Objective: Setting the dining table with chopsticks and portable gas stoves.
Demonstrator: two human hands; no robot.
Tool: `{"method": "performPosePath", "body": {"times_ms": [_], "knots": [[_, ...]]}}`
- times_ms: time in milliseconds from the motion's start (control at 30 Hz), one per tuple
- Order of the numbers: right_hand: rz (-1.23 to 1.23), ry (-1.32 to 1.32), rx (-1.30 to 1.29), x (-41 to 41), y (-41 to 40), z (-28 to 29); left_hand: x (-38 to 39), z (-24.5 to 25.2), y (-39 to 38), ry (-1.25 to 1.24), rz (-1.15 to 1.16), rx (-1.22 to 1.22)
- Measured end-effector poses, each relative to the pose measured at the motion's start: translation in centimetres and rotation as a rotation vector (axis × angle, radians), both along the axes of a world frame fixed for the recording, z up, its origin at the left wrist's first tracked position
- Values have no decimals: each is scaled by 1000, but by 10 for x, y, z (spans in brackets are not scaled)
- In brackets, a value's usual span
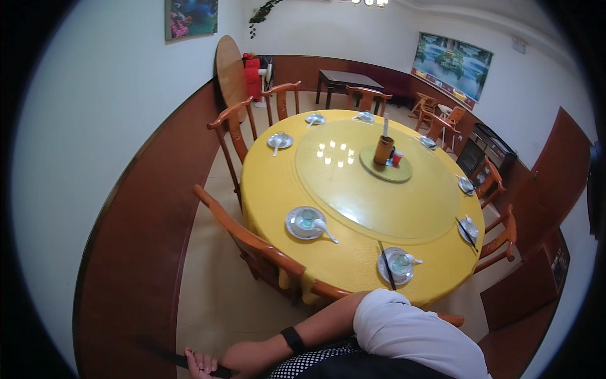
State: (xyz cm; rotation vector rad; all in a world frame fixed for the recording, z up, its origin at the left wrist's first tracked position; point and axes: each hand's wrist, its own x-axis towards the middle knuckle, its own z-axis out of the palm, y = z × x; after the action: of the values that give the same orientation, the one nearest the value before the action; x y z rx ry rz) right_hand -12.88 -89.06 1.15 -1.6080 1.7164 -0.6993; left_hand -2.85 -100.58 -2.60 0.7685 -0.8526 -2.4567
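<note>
At the bottom left edge, my left hand (201,365) has its fingers closed around a blurred bundle of black sticks (170,356) that look like chopsticks. My right hand (242,358) reaches across from the right, by the bundle's near end; its fingers are hidden. In front stands a round table with a yellow cloth (265,189). On its near side, one place setting (305,222) has a plate, bowl, glass cup and white spoon. Another place setting (396,267) also has black chopsticks (387,266) lying along its left side.
A glass turntable (331,189) covers the table's middle, bearing a brown cylindrical holder (383,150) and a red container (397,158). Wooden chairs surround the table; one chair back (255,241) stands close before me. The wainscoted wall (137,256) runs along the left.
</note>
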Motion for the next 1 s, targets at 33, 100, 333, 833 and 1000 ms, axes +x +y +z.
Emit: {"method": "performPosePath", "body": {"times_ms": [33,100,333,833,1000], "knots": [[40,44,26,2,-15,-4,3,-5,-13,-4,8,2],[112,96,69,5,-43,-2,7,-17,-40,-57,62,44],[60,252,-19,-22,-99,-39,-39,-39,-98,-14,127,235],[-290,107,-54,-236,-178,-20,-270,0,-201,97,-287,40],[-309,62,-34,-310,-202,-16,-356,13,-221,104,-309,-41]]}}
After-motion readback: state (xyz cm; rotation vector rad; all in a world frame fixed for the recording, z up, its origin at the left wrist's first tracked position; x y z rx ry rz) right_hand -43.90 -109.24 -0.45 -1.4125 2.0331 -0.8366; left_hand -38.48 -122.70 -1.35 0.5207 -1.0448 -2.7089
